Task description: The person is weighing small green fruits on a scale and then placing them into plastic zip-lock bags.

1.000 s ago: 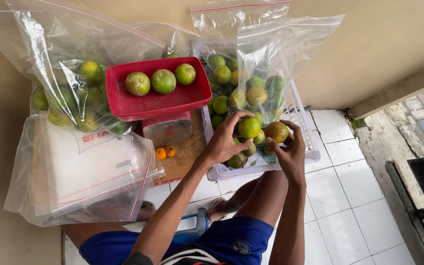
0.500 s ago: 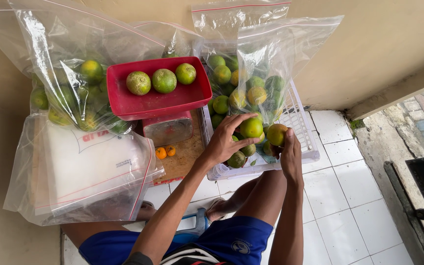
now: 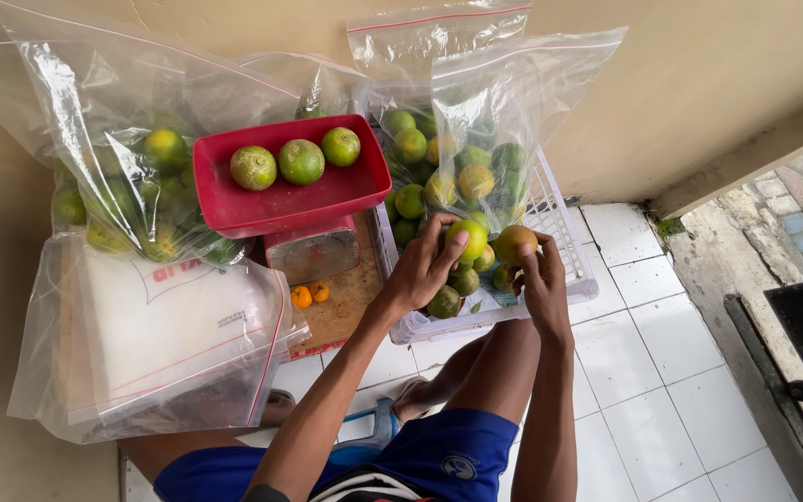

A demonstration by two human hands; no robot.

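On the far left a big clear plastic bag of green citrus [image 3: 132, 200] leaned beside the red plastic tray [image 3: 234, 209]. Over the white wire basket [image 3: 564, 242], the left hand [image 3: 425, 270] wrapped a yellow-green citrus [image 3: 469, 237] and the right hand [image 3: 543, 279] pinched a smooth, orange-tinged citrus [image 3: 513, 242]. Either round fruit could probably slip and roll off across the tiles.

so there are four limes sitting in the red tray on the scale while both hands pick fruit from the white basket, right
Not quite: the head view shows three limes in the red tray, not four. The rest holds: the left hand and right hand each grip a fruit over the white basket.
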